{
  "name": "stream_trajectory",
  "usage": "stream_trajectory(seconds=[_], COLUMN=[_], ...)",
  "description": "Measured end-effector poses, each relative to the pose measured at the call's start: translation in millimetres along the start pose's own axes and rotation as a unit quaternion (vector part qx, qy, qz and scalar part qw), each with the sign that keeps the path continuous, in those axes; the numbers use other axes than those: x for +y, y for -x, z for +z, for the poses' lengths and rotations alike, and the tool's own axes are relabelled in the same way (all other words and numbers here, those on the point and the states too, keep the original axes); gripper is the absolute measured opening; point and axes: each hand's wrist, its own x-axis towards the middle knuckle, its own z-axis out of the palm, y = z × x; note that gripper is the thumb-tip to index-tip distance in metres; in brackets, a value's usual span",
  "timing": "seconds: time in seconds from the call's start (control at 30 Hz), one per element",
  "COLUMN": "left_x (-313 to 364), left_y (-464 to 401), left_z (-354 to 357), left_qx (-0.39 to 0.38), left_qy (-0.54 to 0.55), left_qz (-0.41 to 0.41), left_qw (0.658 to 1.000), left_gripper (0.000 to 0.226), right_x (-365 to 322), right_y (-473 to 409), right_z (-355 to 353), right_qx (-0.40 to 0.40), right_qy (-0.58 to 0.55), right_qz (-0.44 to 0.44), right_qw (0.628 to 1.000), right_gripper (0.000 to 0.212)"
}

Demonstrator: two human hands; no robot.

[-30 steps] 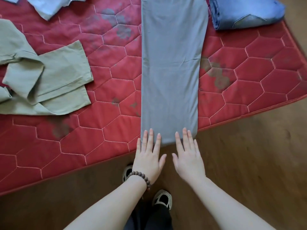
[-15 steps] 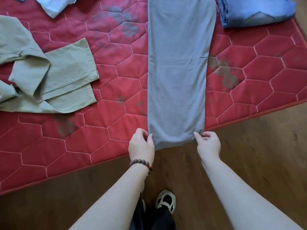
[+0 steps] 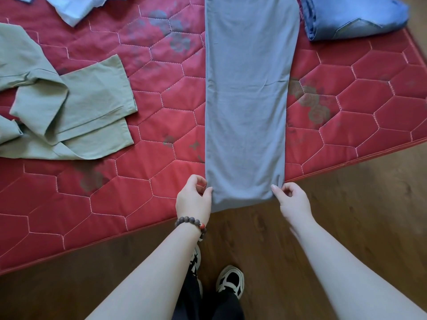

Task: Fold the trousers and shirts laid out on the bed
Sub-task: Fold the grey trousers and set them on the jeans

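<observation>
A long grey-blue garment [image 3: 248, 100], folded into a narrow strip, runs from the top of the view down to the near edge of the red quilted mattress [image 3: 161, 125]. Its near end hangs slightly over the edge. My left hand [image 3: 194, 199], with a bead bracelet on the wrist, pinches the strip's near left corner. My right hand [image 3: 292, 199] pinches the near right corner. Olive green trousers [image 3: 69, 112] lie crumpled at the left. Folded blue jeans [image 3: 353, 17] sit at the top right.
A pale blue garment [image 3: 78, 8] lies at the top left edge. Brown wooden floor [image 3: 346, 215] runs along the mattress's near side. My feet in black and white shoes [image 3: 231, 280] stand on it close to the mattress.
My hands went from lying flat on the strip's near end to pinching its two corners. In the last half second they have held the corners almost still.
</observation>
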Motion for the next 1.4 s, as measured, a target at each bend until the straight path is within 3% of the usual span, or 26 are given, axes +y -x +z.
stream_trajectory(seconds=[0.27,0.37,0.57,0.7,0.87,0.93,1.07,1.27,1.4], left_x=[-4,-6,-23,-27,-24,-25,-25,-22,-12], left_y=[-2,-6,2,17,36,46,62,86,98], left_z=[-6,-11,-25,-29,-36,-38,-45,-55,-66], left_qx=[-0.031,-0.088,-0.320,-0.361,-0.397,-0.407,-0.377,-0.347,-0.274], left_qy=[0.035,0.074,0.139,0.206,0.275,0.250,0.235,0.251,0.219], left_qz=[0.043,0.036,-0.070,-0.091,-0.115,-0.118,-0.141,-0.179,-0.142], left_qw=[0.998,0.993,0.935,0.905,0.868,0.871,0.885,0.886,0.926], left_gripper=[0.009,0.011,0.027,0.019,0.038,0.032,0.035,0.027,0.018], right_x=[-1,1,9,7,-4,-3,7,6,2], right_y=[4,10,22,29,38,45,67,92,107], right_z=[-12,-19,-31,-38,-46,-50,-62,-82,-88], right_qx=[-0.076,-0.135,-0.205,-0.214,-0.261,-0.293,-0.314,-0.336,-0.281], right_qy=[-0.040,-0.059,-0.118,-0.127,-0.116,-0.107,-0.079,-0.138,-0.118], right_qz=[-0.023,-0.013,0.050,0.051,0.051,0.082,0.104,0.124,0.104], right_qw=[0.996,0.989,0.970,0.967,0.957,0.947,0.940,0.924,0.947], right_gripper=[0.011,0.014,0.022,0.022,0.037,0.044,0.034,0.042,0.028])
